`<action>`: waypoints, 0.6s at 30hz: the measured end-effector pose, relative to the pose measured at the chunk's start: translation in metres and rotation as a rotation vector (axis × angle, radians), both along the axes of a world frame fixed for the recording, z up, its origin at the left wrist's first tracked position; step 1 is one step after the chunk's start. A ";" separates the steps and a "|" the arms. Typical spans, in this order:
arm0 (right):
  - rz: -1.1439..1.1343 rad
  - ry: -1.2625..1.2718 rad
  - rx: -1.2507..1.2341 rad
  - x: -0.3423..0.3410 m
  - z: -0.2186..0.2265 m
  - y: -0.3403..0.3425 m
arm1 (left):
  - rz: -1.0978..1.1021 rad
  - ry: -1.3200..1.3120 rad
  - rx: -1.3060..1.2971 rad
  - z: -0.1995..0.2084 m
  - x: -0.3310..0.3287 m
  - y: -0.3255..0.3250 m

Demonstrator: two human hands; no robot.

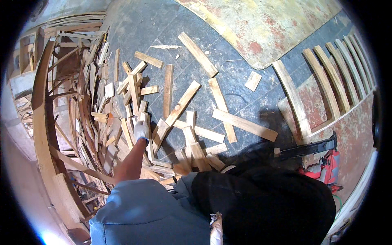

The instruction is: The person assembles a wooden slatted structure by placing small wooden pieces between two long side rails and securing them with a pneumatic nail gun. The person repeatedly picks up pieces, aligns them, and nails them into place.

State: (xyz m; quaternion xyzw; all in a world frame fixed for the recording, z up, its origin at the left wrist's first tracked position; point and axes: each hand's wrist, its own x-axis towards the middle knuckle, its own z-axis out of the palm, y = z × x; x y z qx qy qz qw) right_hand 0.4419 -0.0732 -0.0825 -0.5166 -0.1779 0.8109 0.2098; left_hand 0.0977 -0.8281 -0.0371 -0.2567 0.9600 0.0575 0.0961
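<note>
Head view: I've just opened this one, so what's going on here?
A person in a pale glove has the left hand down among short wooden pieces strewn over a dark floor; whether the fingers grip one can't be made out. A heap of thin wood strips lies to the left. On the right are spaced wooden slats and a red-and-black power tool; whether the right hand is on it is unclear.

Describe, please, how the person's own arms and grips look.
The left grip wears a pale, whitish glove with a blue band at the wrist; the forearm is bare below a blue-grey sleeve. The right grip cannot be made out clearly.
</note>
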 end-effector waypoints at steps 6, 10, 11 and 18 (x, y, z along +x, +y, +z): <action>0.002 0.049 0.008 0.000 -0.003 0.005 | -0.276 0.188 0.239 -0.002 -0.094 0.122; -0.020 0.139 0.003 0.002 -0.005 0.002 | -0.334 0.040 0.085 -0.016 -0.147 0.146; -0.010 0.015 0.016 0.002 -0.004 0.004 | -0.326 0.017 0.056 -0.016 -0.159 0.143; -0.013 0.073 0.121 -0.002 0.001 -0.004 | 0.021 -0.040 1.787 0.079 -0.241 0.256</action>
